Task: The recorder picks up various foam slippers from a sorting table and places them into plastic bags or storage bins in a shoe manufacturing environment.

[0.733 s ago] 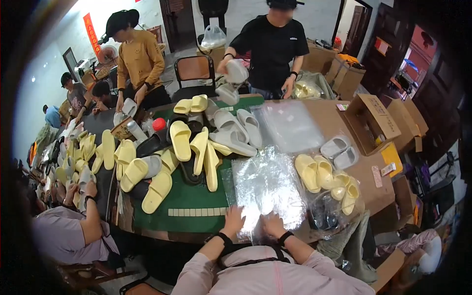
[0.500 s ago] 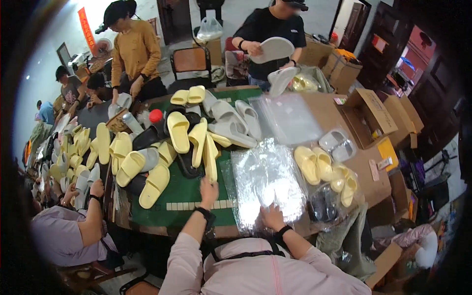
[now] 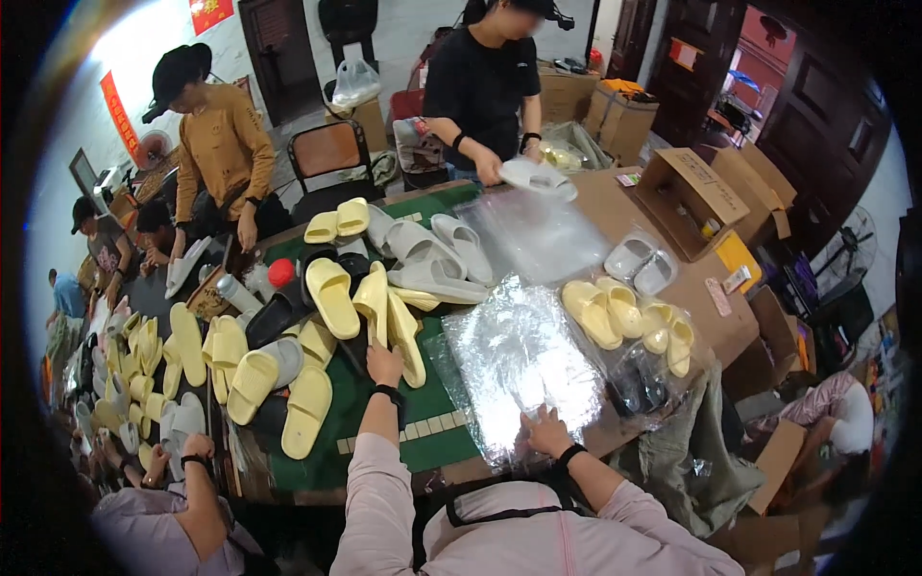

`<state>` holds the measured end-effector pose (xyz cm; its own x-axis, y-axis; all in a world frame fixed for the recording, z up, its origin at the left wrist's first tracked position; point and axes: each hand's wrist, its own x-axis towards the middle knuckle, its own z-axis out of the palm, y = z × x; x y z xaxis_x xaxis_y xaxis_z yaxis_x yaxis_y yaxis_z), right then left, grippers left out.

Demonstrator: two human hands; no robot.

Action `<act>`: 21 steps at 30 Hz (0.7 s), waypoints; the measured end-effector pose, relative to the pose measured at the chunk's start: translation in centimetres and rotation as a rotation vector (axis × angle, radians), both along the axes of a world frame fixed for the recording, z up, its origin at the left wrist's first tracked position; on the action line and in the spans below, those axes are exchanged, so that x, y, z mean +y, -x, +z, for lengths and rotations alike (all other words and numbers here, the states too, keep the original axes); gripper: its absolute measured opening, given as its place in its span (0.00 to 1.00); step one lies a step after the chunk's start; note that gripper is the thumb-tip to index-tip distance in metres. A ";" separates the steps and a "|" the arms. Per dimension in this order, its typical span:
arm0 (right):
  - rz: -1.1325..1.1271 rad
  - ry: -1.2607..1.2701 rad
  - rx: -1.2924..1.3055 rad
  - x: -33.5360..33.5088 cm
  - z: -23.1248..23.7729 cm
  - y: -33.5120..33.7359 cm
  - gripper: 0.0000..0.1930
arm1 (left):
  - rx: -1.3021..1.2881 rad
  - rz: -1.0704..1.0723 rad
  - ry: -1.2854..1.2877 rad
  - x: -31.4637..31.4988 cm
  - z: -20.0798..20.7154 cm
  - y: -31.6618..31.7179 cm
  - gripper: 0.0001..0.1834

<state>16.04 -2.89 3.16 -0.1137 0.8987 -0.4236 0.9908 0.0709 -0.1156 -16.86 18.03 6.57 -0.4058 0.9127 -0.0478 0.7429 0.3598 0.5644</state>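
Observation:
My left hand [image 3: 385, 366] reaches into the pile, its fingers closed at the near end of a yellow slipper [image 3: 372, 300]. Against that hand leans a second yellow slipper [image 3: 406, 343], lying aslant. On a stack of shiny clear plastic bags [image 3: 509, 360] rests my right hand [image 3: 546, 431], fingers spread and holding nothing. Grey slippers [image 3: 423, 252] lie beyond the yellow ones. To the right of the bags, yellow slippers [image 3: 615, 309] sit in pairs, some in clear plastic, beside dark slippers [image 3: 638, 382] in wrapping.
Across the table a person in black [image 3: 485, 91] handles a white slipper [image 3: 538, 179]. Someone in mustard [image 3: 223, 144] stands far left; another worker's hand [image 3: 198, 446] is near left. Open cardboard boxes [image 3: 693, 197] stand right. A red-capped bottle [image 3: 280, 275] stands among the slippers.
My left hand has gone from the near end of one yellow slipper to the one beside it. My right hand stays on the bags. The view has shifted; the person opposite has lowered the white slippers.

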 end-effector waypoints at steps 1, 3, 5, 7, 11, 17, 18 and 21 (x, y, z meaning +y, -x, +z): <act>0.026 -0.021 -0.021 -0.1 0.1 -0.4 0.32 | 0.013 0.002 0.059 0.5 0.3 -0.7 0.27; 0.007 -0.004 -0.012 0.2 0.3 -0.3 0.33 | 0.066 0.049 0.017 1.0 0.5 -0.5 0.24; -0.028 0.085 0.023 0.6 1.1 0.5 0.35 | 0.112 0.087 0.004 1.0 -0.6 1.5 0.26; -0.033 0.126 0.000 1.2 1.2 0.6 0.34 | 0.183 0.027 0.018 1.2 -0.7 2.2 0.27; -0.074 0.188 -0.011 1.6 1.9 0.6 0.35 | 0.276 -0.098 -0.025 1.3 0.0 2.5 0.24; -0.109 0.198 0.012 1.8 1.3 1.1 0.37 | 0.020 0.020 -0.631 1.1 4.0 1.3 0.19; -0.159 0.192 0.027 1.6 1.1 0.7 0.37 | -0.082 0.015 -0.539 0.6 6.5 -0.4 0.20; -0.134 0.215 0.037 1.4 1.9 1.1 0.33 | -0.024 0.100 -0.768 -0.8 10.6 -1.2 0.18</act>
